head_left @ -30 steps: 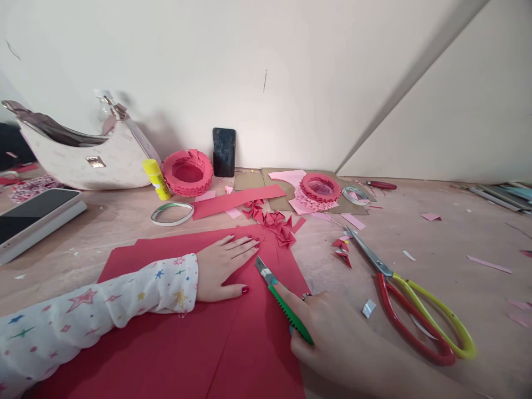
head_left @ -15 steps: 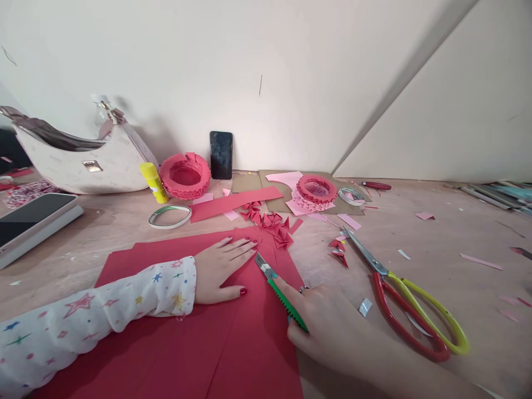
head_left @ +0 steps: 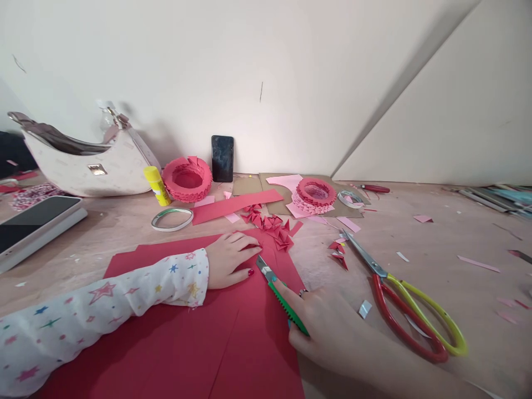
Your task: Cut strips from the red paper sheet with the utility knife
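Large sheets of red paper [head_left: 183, 338] lie stacked in front of me. My left hand [head_left: 230, 260] rests palm down on them, its fingers bent and the thumb apart from them; the fingertips touch the paper near the stack's far edge. Gripped in my right hand [head_left: 324, 321] is a green utility knife [head_left: 288, 305], its index finger stretched along the handle. The knife's blade points at the paper just right of the left fingers. Beyond both hands sits a heap of small folded red paper pieces [head_left: 270, 221].
Scissors [head_left: 380, 271] lie right of my right hand. Behind stand two round folded-paper rings, one red [head_left: 187, 180], one red and pink [head_left: 313, 197], a yellow glue stick [head_left: 157, 185], tape [head_left: 172, 220], a red paper strip [head_left: 236, 206], a phone [head_left: 222, 159] and a handbag [head_left: 83, 166].
My left hand has slid right and slightly away from me, and its fingers have gone from flat to bent. My right hand and the knife have hardly moved. The view has shifted slightly.
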A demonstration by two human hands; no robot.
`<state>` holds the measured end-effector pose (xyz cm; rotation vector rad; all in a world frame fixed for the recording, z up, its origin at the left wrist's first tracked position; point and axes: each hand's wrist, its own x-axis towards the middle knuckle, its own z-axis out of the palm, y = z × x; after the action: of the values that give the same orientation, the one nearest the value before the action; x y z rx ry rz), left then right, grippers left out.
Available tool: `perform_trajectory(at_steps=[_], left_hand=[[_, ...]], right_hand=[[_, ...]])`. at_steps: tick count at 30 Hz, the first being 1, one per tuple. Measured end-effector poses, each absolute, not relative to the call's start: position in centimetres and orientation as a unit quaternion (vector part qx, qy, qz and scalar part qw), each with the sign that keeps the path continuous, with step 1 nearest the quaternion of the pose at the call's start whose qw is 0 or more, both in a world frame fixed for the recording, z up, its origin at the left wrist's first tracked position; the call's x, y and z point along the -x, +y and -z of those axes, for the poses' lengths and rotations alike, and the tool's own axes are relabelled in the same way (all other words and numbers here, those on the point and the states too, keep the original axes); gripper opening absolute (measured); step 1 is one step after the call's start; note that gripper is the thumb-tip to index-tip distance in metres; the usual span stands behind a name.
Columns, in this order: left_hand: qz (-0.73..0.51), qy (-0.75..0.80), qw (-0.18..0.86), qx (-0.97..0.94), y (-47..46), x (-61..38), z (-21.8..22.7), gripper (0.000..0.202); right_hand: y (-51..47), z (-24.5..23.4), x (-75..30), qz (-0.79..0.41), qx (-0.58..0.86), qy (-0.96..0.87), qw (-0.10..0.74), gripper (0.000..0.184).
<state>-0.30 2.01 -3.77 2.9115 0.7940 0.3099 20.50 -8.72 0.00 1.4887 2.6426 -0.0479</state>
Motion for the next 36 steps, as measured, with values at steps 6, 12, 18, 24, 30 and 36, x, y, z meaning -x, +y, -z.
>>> perform_trajectory(at_steps=[6,12,18,24,30,36], left_hand=[[-0.074,0.280,0.055,-0.956,1.9,0.3,4.4,0.061],[-0.045,0.278,0.058,-0.958,2.0,0.2,4.1,0.065],[-0.054,0.292,0.053,-0.953,1.8,0.0,4.3,0.064],[-0.064,0.289,0.056,-0.954,1.9,0.1,4.4,0.064],[-0.060,0.287,0.062,-0.954,1.9,0.2,4.1,0.066],[-0.057,0.271,0.070,-0.958,2.1,0.4,4.0,0.066]], right_hand=[[-8.9,-0.2,-20.3,0.026,-0.491,0.869,0.050,0.059],[-8.2,-0.1,-19.9,0.018,-0.493,0.868,0.056,0.062],[-7.9,0.3,-20.1,-0.002,-0.501,0.864,0.050,0.063],[-8.2,0.5,-20.6,-0.018,-0.514,0.857,0.044,0.061],[-8.2,-0.1,-20.0,-0.015,-0.515,0.855,0.057,0.058],[-7.9,-0.2,-19.6,0.010,-0.519,0.853,0.058,0.062]])
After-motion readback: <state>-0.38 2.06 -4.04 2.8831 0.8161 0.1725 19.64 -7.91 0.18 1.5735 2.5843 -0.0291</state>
